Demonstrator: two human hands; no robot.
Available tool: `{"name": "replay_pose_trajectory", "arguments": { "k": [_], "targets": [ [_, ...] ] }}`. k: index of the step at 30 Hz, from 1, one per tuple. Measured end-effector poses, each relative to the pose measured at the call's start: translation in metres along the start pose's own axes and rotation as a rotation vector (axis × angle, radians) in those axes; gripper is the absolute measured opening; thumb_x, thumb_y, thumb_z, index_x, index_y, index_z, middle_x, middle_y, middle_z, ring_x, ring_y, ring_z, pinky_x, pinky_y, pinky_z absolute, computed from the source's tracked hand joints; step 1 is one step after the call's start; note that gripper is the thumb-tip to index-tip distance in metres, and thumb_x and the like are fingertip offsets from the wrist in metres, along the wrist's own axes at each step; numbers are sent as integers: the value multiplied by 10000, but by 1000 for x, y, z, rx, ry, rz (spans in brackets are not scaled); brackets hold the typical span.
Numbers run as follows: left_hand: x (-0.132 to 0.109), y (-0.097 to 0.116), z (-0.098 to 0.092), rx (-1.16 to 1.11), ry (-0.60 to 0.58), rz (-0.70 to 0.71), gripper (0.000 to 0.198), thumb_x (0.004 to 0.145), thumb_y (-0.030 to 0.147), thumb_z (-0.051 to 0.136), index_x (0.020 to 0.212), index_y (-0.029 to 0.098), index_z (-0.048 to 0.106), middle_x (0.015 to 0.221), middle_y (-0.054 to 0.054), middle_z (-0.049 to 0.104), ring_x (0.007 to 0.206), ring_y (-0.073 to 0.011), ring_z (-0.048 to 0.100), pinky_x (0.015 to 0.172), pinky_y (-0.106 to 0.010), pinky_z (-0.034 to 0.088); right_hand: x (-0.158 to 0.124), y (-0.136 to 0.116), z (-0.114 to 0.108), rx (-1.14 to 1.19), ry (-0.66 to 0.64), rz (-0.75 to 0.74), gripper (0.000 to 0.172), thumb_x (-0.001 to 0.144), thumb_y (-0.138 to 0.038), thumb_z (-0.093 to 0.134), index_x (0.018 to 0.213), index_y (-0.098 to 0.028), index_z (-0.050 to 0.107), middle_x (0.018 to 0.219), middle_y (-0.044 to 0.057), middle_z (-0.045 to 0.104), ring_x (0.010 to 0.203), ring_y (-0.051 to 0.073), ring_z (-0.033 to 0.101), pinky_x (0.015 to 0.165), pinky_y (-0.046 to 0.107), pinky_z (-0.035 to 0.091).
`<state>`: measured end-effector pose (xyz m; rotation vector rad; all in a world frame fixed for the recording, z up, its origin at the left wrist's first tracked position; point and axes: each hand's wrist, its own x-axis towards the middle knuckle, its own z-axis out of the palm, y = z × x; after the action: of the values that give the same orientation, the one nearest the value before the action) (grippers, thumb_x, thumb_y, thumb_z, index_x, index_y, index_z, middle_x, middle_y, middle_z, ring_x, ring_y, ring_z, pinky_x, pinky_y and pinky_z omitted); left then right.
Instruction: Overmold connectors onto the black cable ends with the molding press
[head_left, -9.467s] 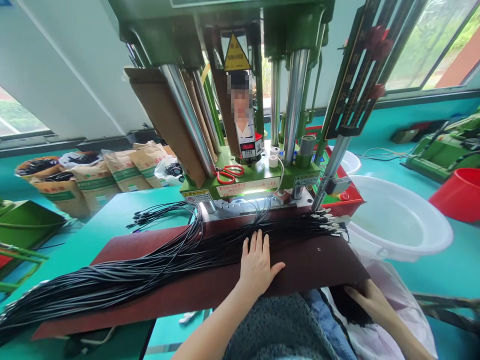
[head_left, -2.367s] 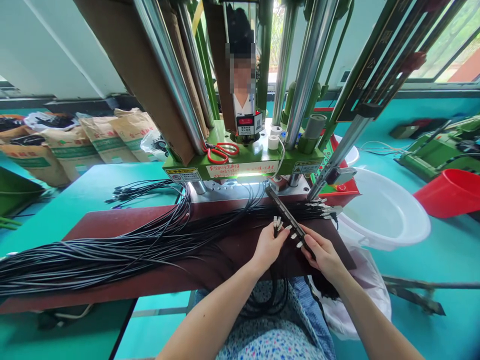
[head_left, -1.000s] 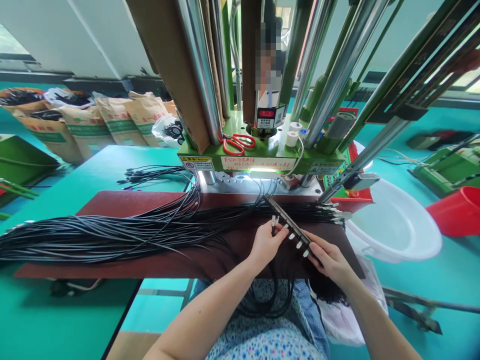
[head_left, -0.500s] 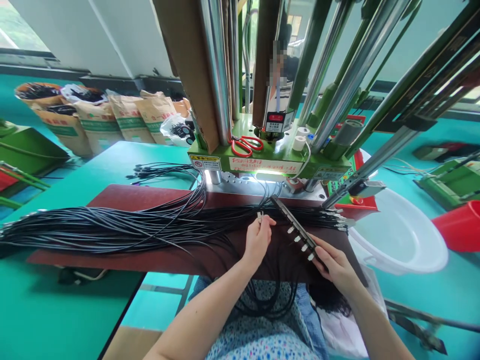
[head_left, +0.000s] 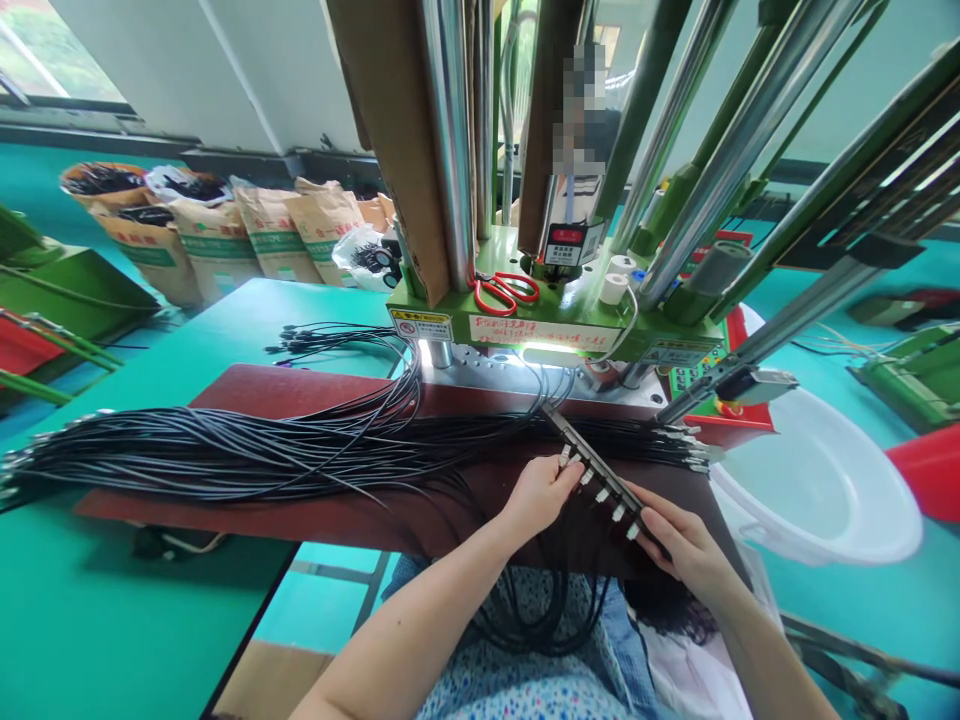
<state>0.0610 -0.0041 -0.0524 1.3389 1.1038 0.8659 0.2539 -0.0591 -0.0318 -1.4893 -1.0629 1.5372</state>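
My right hand (head_left: 679,535) grips the lower right end of a dark metal bar (head_left: 596,465), which slants up to the left. Several pale cable connectors (head_left: 602,495) stick out along the bar's near edge, with black cables hanging below them. My left hand (head_left: 544,492) is closed in a pinch on a cable connector (head_left: 565,455), held at the bar's upper left part. Whether this connector is seated in the bar, I cannot tell. A thick bundle of black cables (head_left: 247,455) lies across the brown board (head_left: 247,385) behind and left of my hands.
A green press machine (head_left: 450,300) with steel columns stands just beyond the bar. Red-handled scissors (head_left: 506,292) lie on it. At right are a white basin (head_left: 817,480) and a red container (head_left: 926,470). Paper sacks (head_left: 277,235) stand at the back left. Another person is partly visible behind the press.
My left hand has moved right and brought the pinched connector from beside the bar up against it. My right hand keeps its hold on the bar. The camera view has shifted slightly.
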Motion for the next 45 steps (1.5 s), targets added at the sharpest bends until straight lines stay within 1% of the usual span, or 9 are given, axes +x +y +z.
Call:
{"name": "replay_pose_trajectory", "arguments": {
  "k": [6, 13, 20, 23, 26, 29, 32, 36, 45],
  "targets": [
    [-1, 4, -3, -139, -78, -68, 405, 769, 511, 428, 541, 178, 394, 451, 57, 340, 414, -61, 271, 427, -216, 205, 1, 1, -1, -62, -51, -39, 495, 733, -486, 618, 1163, -244, 590, 827, 61, 625, 585, 129, 509, 453, 209, 408],
    [-4, 2, -6, -111, -81, -53, 416, 786, 514, 416, 545, 174, 396, 439, 57, 333, 396, -54, 283, 389, -197, 208, 4, 5, -2, -91, -133, -83, 535, 748, -470, 613, 1214, -217, 546, 861, 61, 624, 577, 123, 492, 444, 213, 398],
    [-10, 11, -18, -288, -70, -89, 488, 720, 634, 431, 655, 152, 474, 661, 4, 451, 539, -86, 437, 395, -187, 408, 2, 4, -5, 53, -85, -24, 427, 737, -451, 641, 1124, -270, 616, 947, 42, 632, 662, 115, 538, 554, 199, 456],
    [-10, 17, -25, -252, -181, -127, 509, 731, 622, 425, 598, 136, 501, 609, 9, 449, 463, -65, 416, 385, -187, 389, 2, 2, -5, 10, -100, -34, 499, 718, -478, 643, 1149, -230, 603, 951, 72, 640, 627, 135, 545, 513, 225, 463],
    [-10, 19, -30, -184, -309, -133, 539, 748, 617, 398, 525, 136, 501, 533, 8, 458, 397, -56, 386, 366, -191, 346, 2, -1, -6, 14, -113, -1, 458, 715, -465, 652, 1124, -263, 618, 1019, 67, 632, 781, 178, 575, 611, 249, 490],
    [-9, 20, -32, -192, -334, -148, 536, 734, 633, 402, 517, 150, 487, 503, 18, 454, 370, -63, 391, 362, -206, 341, 3, -1, -9, 22, -136, 32, 408, 725, -466, 643, 1102, -311, 625, 1039, 46, 629, 853, 177, 564, 677, 246, 482],
    [-7, 18, -34, -191, -357, -166, 528, 737, 626, 408, 491, 160, 437, 486, 21, 454, 334, -66, 409, 347, -208, 314, 7, 4, -14, -35, -156, 13, 475, 733, -494, 618, 1155, -276, 594, 934, 63, 638, 710, 158, 550, 560, 228, 466],
    [-6, 14, -35, -161, -349, -170, 533, 748, 613, 405, 452, 169, 385, 434, 27, 415, 319, -67, 407, 336, -197, 310, 10, 7, -17, -86, -178, -21, 496, 769, -496, 573, 1194, -240, 564, 797, 52, 615, 530, 98, 439, 419, 177, 356],
    [-6, 14, -36, -184, -371, -169, 512, 736, 599, 425, 461, 179, 329, 424, 68, 302, 349, -45, 318, 331, -186, 327, 8, 2, -15, -146, -229, -35, 503, 797, -496, 533, 1224, -230, 533, 730, 33, 567, 515, 95, 397, 429, 194, 346]
  ]
}}
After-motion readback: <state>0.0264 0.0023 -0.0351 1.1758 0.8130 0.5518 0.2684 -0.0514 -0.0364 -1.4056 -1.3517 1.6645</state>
